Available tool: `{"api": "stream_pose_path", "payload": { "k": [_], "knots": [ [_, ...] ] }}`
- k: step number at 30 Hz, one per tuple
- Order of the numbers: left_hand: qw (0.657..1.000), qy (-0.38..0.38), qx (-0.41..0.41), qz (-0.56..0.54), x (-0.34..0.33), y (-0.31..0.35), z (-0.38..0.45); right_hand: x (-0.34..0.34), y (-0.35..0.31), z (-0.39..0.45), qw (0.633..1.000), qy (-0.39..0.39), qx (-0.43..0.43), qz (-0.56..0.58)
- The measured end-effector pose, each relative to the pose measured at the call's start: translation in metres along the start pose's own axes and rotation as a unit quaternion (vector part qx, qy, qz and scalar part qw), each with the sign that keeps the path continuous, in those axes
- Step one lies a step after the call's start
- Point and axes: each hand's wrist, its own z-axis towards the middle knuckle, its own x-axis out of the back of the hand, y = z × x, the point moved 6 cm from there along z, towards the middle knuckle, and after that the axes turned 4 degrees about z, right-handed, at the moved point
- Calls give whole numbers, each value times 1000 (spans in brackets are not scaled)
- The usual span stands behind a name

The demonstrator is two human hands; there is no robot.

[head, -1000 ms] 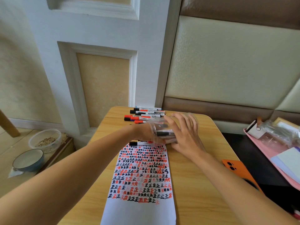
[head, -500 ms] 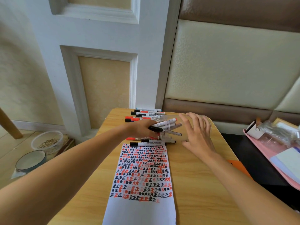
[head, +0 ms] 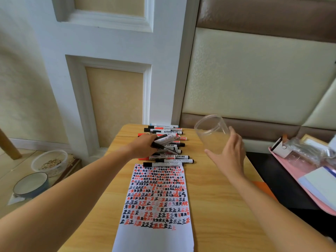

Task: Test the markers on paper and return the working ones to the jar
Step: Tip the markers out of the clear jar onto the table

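Our left hand (head: 143, 145) grips bundle of markers (head: 166, 140) above marker pile (head: 167, 153) at tabletop (head: 218, 206) far end. Paper (head: 156, 200) carries rows of red and black 正 marks; marker labels unreadable. Our right hand (head: 228, 153) holds clear jar (head: 211, 132) tilted, off tabletop.
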Motion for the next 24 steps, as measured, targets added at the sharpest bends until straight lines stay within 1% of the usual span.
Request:
{"api": "stream_pose_path", "payload": {
  "k": [4, 6, 9, 11, 12, 14, 15, 17, 19, 20, 21, 22, 23, 24],
  "knots": [
    [999, 36, -14, 35, -3, 1, 6, -12, 3, -4, 987, -10, -78, 142],
    [997, 43, -29, 59, -5, 3, 7, -16, 7, -8, 976, -12, -113, 184],
    [993, 49, -34, 106, -9, 2, 7, -22, 10, -13, 975, -23, -118, 188],
    [991, 62, -32, 117, -9, 2, 6, -27, 11, -18, 975, -33, -124, 182],
    [991, 66, -29, 113, -10, 3, 6, -29, 12, -21, 976, -27, -131, 172],
    [994, 68, -18, 84, -12, 3, 6, -27, 12, -27, 984, 27, -123, 126],
    [996, 67, -14, 61, -12, 3, 5, -23, 10, -30, 987, 71, -102, 97],
    [998, 66, -18, 13, -13, 4, 3, -17, -1, -39, 986, 155, -24, 54],
    [997, 70, -29, -23, -12, 6, 2, -17, -22, -49, 977, 198, 74, 29],
    [996, 76, -35, -34, -12, 6, 1, -20, -34, -52, 972, 196, 126, 30],
    [995, 82, -40, -42, -11, 7, 0, -25, -46, -56, 967, 172, 180, 44],
    [994, 87, -44, -46, -12, 7, -2, -34, -58, -58, 964, 122, 227, 66],
    [993, 92, -46, -49, -13, 7, -4, -45, -68, -60, 960, 52, 261, 84],
    [993, 97, -46, -50, -14, 8, -6, -58, -74, -63, 956, -22, 277, 91]
  ]
}}
